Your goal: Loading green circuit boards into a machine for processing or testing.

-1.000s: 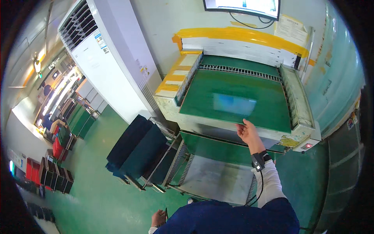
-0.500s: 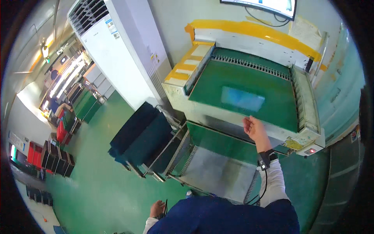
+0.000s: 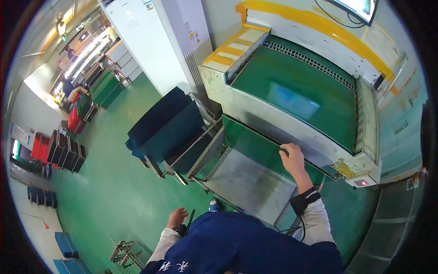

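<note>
My right hand is at the top edge of a green panel that stands upright in a metal rack cart. Its fingers curl over that edge and close on it. A dark band with a cable sits on the right wrist. Down by my left side, my left hand hangs loosely with its fingers a little apart, holding nothing. A thin black strip sticks up beside it. Behind the cart, a machine carries another flat green panel on its rollers, with a screen's bluish reflection on it.
Left of the cart stands a second rack with dark panels. A tall white cabinet unit rises behind it. Red and black crates line the far left, where people work. A small metal frame stands at the lower left.
My right hand has come down from the machine's front edge to the green panel's top edge in the cart. My view has tilted downward, and more of my left forearm shows.
</note>
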`<state>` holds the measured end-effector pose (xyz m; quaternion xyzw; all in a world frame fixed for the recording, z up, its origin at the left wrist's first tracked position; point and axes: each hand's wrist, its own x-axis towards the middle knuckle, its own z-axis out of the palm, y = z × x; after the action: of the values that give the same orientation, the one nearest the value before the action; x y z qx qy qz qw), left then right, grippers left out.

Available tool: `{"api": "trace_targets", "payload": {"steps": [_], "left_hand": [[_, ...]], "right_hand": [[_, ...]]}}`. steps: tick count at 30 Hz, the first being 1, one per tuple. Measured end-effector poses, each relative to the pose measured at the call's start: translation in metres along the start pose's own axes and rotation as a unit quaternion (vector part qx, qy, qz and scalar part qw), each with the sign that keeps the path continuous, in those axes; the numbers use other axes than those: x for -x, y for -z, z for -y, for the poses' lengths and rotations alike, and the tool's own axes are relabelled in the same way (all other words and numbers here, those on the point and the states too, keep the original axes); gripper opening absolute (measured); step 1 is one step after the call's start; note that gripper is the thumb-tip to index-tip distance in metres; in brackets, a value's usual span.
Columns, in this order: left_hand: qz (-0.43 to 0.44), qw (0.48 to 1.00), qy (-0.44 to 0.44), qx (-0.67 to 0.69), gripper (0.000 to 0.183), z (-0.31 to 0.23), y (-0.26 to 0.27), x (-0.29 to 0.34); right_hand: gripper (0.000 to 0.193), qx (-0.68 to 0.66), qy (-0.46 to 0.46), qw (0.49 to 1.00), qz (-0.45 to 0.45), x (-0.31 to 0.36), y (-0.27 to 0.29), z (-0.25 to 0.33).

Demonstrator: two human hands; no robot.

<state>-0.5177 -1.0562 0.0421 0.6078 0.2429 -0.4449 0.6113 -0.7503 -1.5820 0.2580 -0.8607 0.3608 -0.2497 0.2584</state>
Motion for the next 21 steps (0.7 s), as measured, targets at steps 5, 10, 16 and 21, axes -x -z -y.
{"api": "trace_targets", "payload": {"steps": [5,10,16,21], "left_hand": [[0.031,0.999,-0.025,-0.010,0.024,-0.002,-0.012,0.005],[0.056,0.997,-0.047,0.010,0.027,0.009,-0.001,-0.001],[0.008,0.998,-0.010,0.060,0.029,0.016,0.006,0.003],[-0.021,1.000,0.021,0.009,0.029,0.004,-0.008,0.013]], "right_hand": [[0.020,0.055,0.046,0.997,-0.004,0.005,-0.002,0.003],[0.019,0.091,0.063,0.993,0.030,-0.003,-0.010,0.007],[0.013,0.132,0.062,0.988,0.043,-0.004,-0.037,-0.003],[0.010,0.187,0.006,0.978,0.088,0.002,-0.041,-0.018]]}}
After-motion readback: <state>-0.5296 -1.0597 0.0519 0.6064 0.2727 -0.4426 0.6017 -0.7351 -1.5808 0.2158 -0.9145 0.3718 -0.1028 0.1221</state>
